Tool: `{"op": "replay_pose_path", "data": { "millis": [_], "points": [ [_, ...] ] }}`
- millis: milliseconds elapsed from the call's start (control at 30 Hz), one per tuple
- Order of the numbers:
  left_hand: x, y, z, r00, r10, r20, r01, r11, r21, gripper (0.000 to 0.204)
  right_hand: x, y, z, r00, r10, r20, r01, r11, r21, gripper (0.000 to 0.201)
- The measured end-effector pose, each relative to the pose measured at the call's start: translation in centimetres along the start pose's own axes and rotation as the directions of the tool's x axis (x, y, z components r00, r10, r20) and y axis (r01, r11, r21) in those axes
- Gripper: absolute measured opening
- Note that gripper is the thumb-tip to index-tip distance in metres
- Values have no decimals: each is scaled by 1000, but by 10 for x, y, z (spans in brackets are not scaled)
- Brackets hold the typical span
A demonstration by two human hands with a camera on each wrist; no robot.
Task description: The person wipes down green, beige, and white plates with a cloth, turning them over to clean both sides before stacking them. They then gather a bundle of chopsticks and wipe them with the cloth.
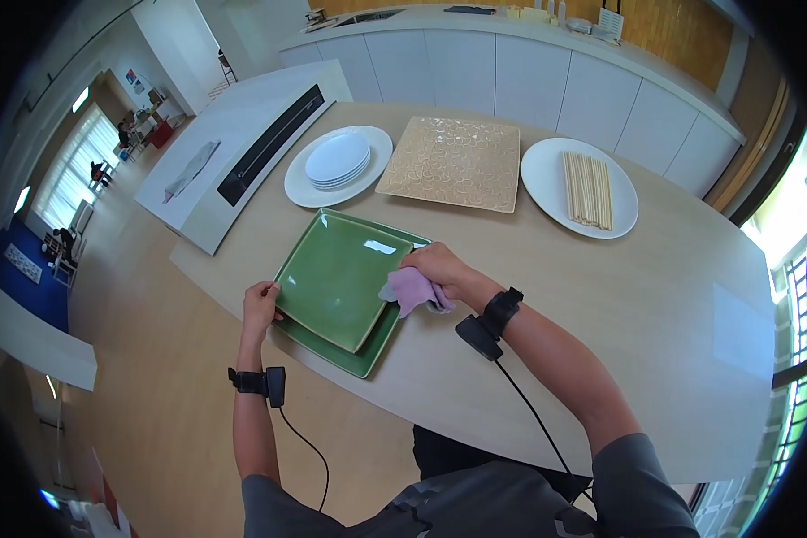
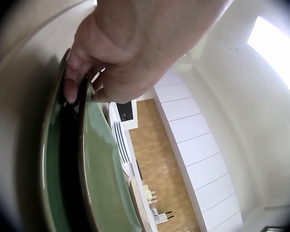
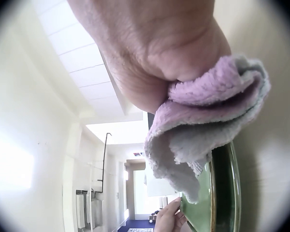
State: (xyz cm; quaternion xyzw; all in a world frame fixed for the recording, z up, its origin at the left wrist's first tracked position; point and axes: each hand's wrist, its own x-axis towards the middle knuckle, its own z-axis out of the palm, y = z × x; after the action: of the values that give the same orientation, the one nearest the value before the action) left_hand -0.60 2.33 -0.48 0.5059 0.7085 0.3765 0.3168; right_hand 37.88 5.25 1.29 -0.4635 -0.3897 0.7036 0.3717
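Pale and wide, the surface (image 1: 672,287) curves before the person, with white cabinets (image 1: 529,81) beyond it at twelve o'clock. Taking the person's place as six o'clock, I see two square green plates toward nine o'clock, the upper green plate (image 1: 339,278) over the slightly larger lower green plate (image 1: 360,366). At the upper one's nine o'clock edge, the left hand (image 1: 260,307) pinches the rim, fingers reaching into the gap between the plates and thumb on top. Over at its three o'clock edge, the right hand (image 1: 441,267) has its fingers closed round a bunched pink-and-grey cloth (image 1: 414,291), whose folds hang against the rim.

Round toward eleven o'clock sits a white oval plate (image 1: 294,184) bearing a stack of small white plates (image 1: 337,154). A tan patterned square plate (image 1: 457,161) lies close to twelve, and at one o'clock another white plate (image 1: 547,197) carries a row of pale sticks (image 1: 588,190). Black straps hold a small camera on each wrist.
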Motion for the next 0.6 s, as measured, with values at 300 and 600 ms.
{"op": "replay_pose_path", "data": {
  "millis": [300, 600],
  "points": [
    [2, -7, -2, 995, 103, 13, -102, 995, -16, 26, 20, 17, 7, 991, -22, -130, 28, 999, 41, 11],
    [-48, 90, 30, 965, 225, 133, -201, 965, -170, 23, -73, -20, -61, 975, -106, -195, 112, 994, 19, 8]
  ]
}}
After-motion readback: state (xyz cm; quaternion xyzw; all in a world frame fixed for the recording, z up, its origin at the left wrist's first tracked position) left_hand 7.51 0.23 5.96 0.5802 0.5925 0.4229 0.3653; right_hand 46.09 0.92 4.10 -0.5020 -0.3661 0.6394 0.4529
